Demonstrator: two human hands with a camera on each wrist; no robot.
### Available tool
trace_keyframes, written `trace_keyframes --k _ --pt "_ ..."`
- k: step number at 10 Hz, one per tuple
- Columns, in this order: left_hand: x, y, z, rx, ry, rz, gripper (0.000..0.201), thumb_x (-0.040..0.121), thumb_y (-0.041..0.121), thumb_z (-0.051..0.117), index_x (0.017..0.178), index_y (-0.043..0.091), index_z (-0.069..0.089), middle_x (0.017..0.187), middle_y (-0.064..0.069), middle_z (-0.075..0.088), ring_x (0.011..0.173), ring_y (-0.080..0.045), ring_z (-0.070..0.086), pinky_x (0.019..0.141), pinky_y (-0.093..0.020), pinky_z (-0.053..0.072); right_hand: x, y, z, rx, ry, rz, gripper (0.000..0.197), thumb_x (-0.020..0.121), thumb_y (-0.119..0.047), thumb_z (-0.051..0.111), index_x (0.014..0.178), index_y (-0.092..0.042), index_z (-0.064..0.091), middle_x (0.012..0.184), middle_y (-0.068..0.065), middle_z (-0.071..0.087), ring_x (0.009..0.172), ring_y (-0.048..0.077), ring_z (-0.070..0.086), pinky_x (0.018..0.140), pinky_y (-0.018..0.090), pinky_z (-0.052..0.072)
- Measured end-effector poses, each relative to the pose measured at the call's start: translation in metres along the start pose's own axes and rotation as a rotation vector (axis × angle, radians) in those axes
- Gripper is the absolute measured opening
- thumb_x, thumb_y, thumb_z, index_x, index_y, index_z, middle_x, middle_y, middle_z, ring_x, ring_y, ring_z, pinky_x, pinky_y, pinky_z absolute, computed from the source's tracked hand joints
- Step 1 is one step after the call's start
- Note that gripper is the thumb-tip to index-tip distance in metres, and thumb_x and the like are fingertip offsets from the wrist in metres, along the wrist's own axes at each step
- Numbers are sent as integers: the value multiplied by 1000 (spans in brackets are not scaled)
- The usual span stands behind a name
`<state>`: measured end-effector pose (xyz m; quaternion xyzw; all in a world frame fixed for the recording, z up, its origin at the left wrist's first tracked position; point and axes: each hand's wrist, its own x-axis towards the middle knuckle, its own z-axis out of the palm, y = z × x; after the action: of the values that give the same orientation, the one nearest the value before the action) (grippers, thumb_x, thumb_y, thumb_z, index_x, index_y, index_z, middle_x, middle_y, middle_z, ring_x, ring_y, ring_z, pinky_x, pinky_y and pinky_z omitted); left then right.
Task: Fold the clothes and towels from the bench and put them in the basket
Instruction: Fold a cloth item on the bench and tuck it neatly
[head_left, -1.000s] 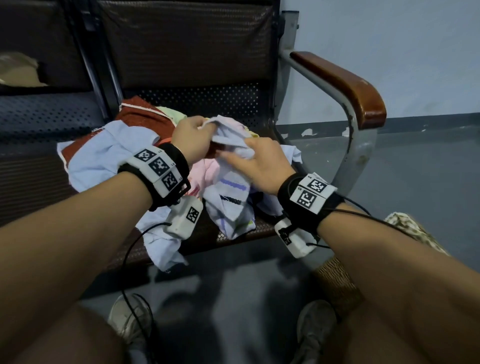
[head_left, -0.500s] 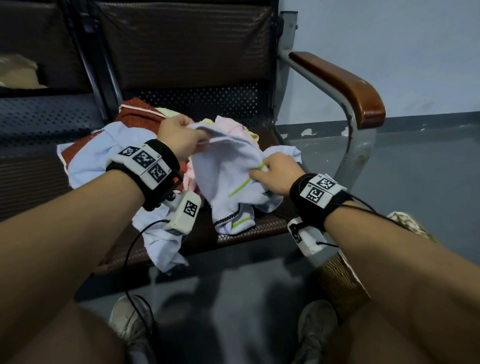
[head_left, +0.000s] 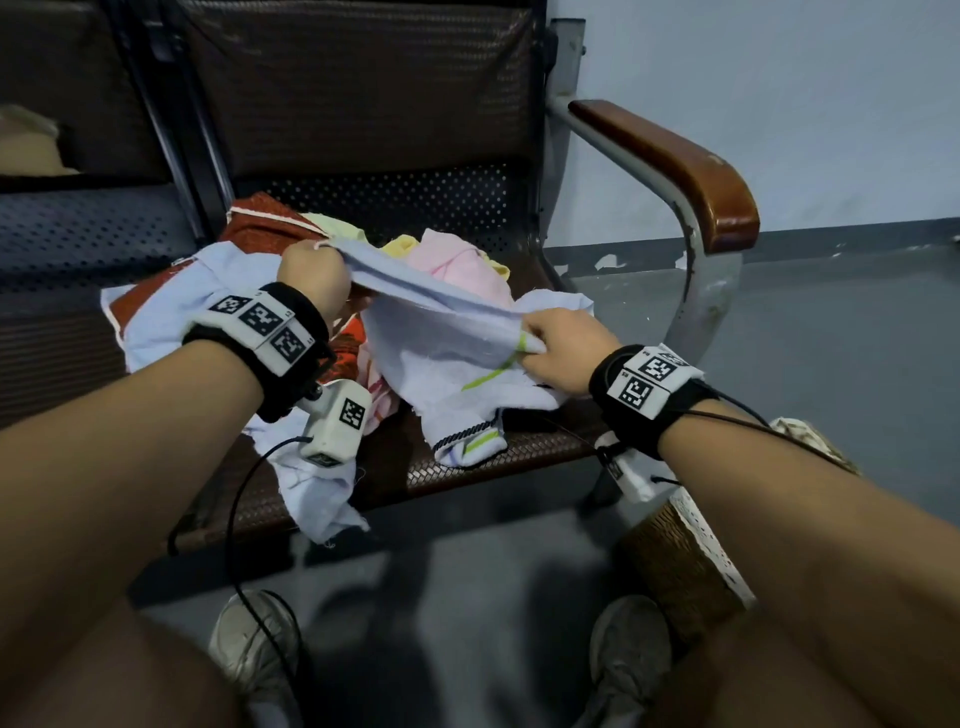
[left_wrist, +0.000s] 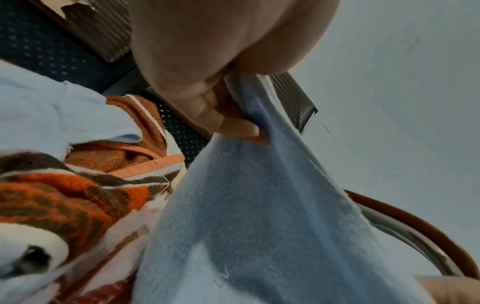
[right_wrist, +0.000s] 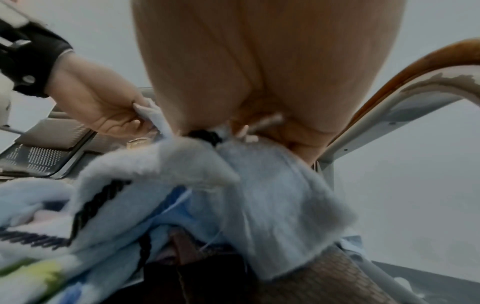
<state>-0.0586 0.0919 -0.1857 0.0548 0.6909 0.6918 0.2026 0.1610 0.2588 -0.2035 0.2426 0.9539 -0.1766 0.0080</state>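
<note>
The pale blue terry towel with a lime-green stripe and dark cord trim (head_left: 441, 343) was now pulled out longer than 0.5 s before: its top edge ran taut across the centre of the head view, from upper left down to the right. The left hand (head_left: 311, 275) had gone up and left, its fingers (left_wrist: 228, 123) curled and pinching one end of the edge. The right hand (head_left: 563, 345) had moved right, and it pinched the other end near the green stripe; in the right wrist view the fingers were blurred, but cloth was bunched under them. The lower part of the towel lay on the dark perforated metal tabletop (head_left: 519, 452), in front of the pile with the orange-brown striped towel (left_wrist: 64, 197) and the pink cloth (head_left: 457, 265). So, in my judgement, the towel was being opened flat, i.e. the fold itself was not yet begun. The woven brown basket (head_left: 675, 561) stood at lower right, w/ nothing visible in it.
</note>
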Motion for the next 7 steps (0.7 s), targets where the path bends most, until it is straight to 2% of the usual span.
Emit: trace_keyframes --k 1,2,3,4,5,6,7 --pt "1 -2 2 -37 44 45 37 95 -4 38 118 7 64 104 -14 67 91 -27 69 66 -34 61 -4 2 0 81 7 -111 12 89 -17 65 99 -11 65 90 9 68 84 27 60 75 36 48" --pt "1 -4 0 -8 -7 60 34 92 -5 44 105 9 72 92 -10 70 84 -21 71 62 -25 59 -4 8 -2 112 -17 -84 36 87 -28 73 71 0 58 63 10 53 61 21 49 62 34 41" --pt "-3 1 -4 3 -69 28 27 94 3 51 117 9 65 101 -6 66 88 -18 68 77 -30 60 -2 16 -5 35 -9 17 55 85 -39 74 52 -11 41 49 4 38 50 20 37 57 32 32" --pt "-1 1 -6 112 -45 42 13 93 11 52 103 8 59 96 -10 65 76 -20 66 66 -31 58 0 25 -9 -50 59 110 55 93 -44 62 49 -15 45 51 4 45 55 21 45 63 28 32" --pt "-8 -1 -9 584 -15 245 41 87 38 48 78 1 64 77 -21 64 67 -34 59 62 -40 49 3 29 -18 12 221 210 50 96 -45 53 58 -12 53 62 9 52 69 31 52 64 31 35" --pt "-18 1 -11 687 -15 408 58 80 56 48 68 1 61 67 -14 59 67 -29 53 61 -41 39 5 33 -25 152 341 137 30 93 -32 61 70 -13 56 67 5 57 76 30 56 63 32 34" --pt "-27 11 -9 471 -179 429 31 75 44 60 67 14 58 61 7 54 57 -10 49 54 -29 39 -1 32 -38 303 332 57 17 93 -22 65 107 -17 58 103 4 67 96 23 60 80 34 46"
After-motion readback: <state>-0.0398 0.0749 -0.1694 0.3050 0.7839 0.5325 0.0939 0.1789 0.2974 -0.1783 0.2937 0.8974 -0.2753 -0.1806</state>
